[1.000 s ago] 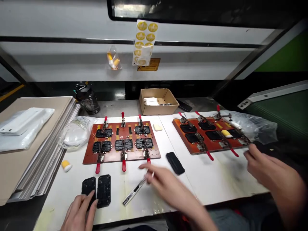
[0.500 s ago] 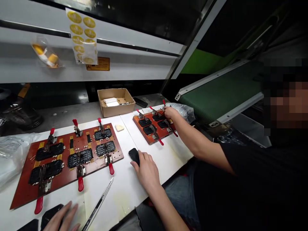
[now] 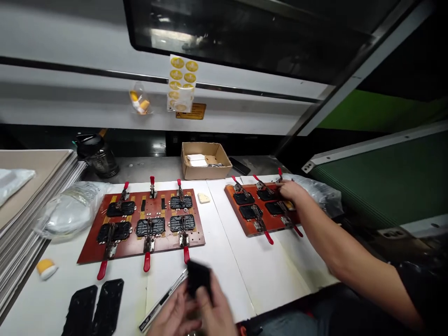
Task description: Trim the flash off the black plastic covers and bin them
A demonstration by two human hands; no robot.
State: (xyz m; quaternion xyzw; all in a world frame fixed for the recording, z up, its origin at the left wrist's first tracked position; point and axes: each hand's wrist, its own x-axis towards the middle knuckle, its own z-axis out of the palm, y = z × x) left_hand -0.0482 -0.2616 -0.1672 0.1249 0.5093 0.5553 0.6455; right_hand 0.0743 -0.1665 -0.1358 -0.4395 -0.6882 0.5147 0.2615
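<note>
Head view, looking down at a white counter [image 3: 229,280]: the person's left hand [image 3: 173,313] and right hand [image 3: 217,310] come up from the bottom edge, both cut off by the frame, and between them stands a black plate [image 3: 199,278]. Both hands are half closed, with the fingers of each pressed against the plate's lower part, though motion blur hides the exact grip and the plate's details. Just beside the left hand, at about 8 o'clock from the plate, a metal utility knife [image 3: 161,298] lies on the counter, partly hidden by that hand. Two more black plates [image 3: 94,308] lie further toward 9 o'clock, cut off by the lower edge. At 12 o'clock a reddish board [image 3: 128,249] carries six black plates under red-handled toggle clamps. At 2 o'clock, a co-worker's arm reaches in from the right, that hand [image 3: 292,190] resting with its fingers curved on a second clamped board [image 3: 241,223], with part of the board hidden beneath it.
</note>
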